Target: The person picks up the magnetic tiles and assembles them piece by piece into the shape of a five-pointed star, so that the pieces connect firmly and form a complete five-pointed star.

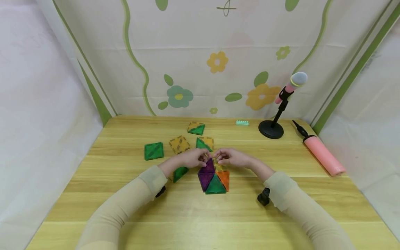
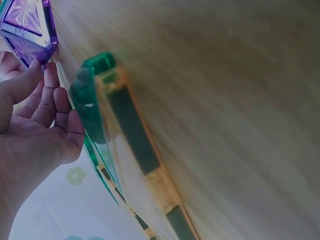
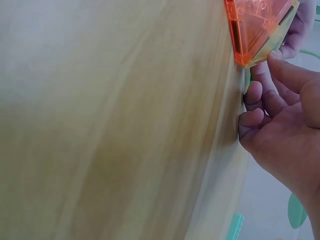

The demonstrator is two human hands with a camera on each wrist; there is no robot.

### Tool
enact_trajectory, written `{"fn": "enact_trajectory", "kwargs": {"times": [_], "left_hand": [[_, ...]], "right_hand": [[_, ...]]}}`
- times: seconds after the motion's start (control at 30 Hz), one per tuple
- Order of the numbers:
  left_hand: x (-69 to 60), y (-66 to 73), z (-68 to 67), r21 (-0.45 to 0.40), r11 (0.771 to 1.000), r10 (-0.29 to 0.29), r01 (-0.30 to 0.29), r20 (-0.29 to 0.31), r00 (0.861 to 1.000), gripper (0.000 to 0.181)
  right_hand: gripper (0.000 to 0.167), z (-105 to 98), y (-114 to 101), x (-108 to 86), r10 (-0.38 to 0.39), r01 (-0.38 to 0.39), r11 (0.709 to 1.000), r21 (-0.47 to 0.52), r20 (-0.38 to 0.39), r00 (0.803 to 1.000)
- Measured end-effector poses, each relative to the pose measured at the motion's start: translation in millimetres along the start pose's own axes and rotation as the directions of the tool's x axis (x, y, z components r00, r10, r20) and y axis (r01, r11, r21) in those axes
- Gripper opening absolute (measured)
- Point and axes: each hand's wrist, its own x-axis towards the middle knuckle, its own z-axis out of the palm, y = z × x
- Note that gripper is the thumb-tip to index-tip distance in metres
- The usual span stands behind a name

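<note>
2 hands, fingers narrow on both: left hand (image 1: 191,158) pinches the upper purple triangle (image 1: 208,166), right hand (image 1: 233,158) pinches the yellow triangle (image 1: 219,166). Both sit mid-table in a fan of 5 visible tiles; other 3: 1 lower purple triangle (image 1: 205,179), 1 teal triangle (image 1: 215,186), 1 orange triangle (image 1: 224,178). Behind the fan, left: 1 all-green square (image 1: 153,151), 1 all-yellow square (image 1: 179,144). Right side of table (image 1: 218,225): 1 microphone (image 1: 299,79) on stand, 1 pink pump (image 1: 323,154).
</note>
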Motion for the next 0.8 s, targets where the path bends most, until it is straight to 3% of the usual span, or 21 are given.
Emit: {"fn": "enact_trajectory", "kwargs": {"times": [0.23, 0.43, 0.63, 0.8], "left_hand": [[-9.0, -9.6, -3.4, -0.012, 0.999, 0.036, -0.037, -0.053, 0.998, 0.030], [-33.0, -10.7, -19.5, 0.073, 0.996, 0.051, -0.042, -0.124, 0.991, 0.033], [-64.8, -15.4, -34.6, 0.253, 0.967, 0.023, 0.028, -0.196, 0.980, 0.044], [-88.6, -28.9, -32.4, 0.319, 0.937, -0.074, 0.139, -0.207, 0.975, 0.059]], "right_hand": [[0.034, 1, -3, -3.5, -0.054, 0.055, 0.997, -0.050, 0.014, 0.998], [0.042, 3, -8, -15.1, -0.080, 0.082, 0.980, -0.181, 0.017, 0.997], [0.059, 14, -13, -26.1, -0.125, 0.142, 0.928, -0.345, 0.070, 0.990], [0.058, 24, -13, -29.4, -0.157, 0.178, 0.889, -0.421, 0.083, 0.984]]}}
